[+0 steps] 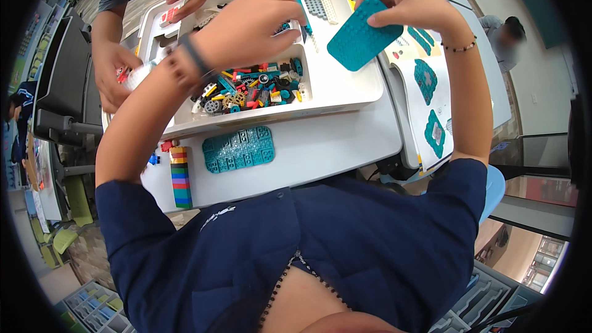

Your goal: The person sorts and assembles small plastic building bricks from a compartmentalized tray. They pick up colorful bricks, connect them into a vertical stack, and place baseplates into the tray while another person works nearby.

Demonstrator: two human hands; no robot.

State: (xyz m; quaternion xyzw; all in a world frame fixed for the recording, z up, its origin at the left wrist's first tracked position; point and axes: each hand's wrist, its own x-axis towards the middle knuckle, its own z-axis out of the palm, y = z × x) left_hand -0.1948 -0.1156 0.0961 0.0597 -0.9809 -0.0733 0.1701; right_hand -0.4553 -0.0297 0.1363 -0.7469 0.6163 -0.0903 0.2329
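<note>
Brick stack (pixel 180 177): near desk (pixel 320 148) front edge; an elbow could topple it.
Right hand (pixel 410 5): pinches teal plate (pixel 362 33) by its rim; may slip.
Left hand (pixel 250 24): fingers closed on small piece over tray (pixel 345 83).

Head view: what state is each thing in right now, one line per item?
Teal plate: held up in the right hand, tilted, off the table.
Left hand: over the white sorting tray, what its fingers hold hidden.
Small parts: loose heap in the tray's front compartment.
Second teal plate: flat on the table.
Brick stack: lying on the table.
</note>
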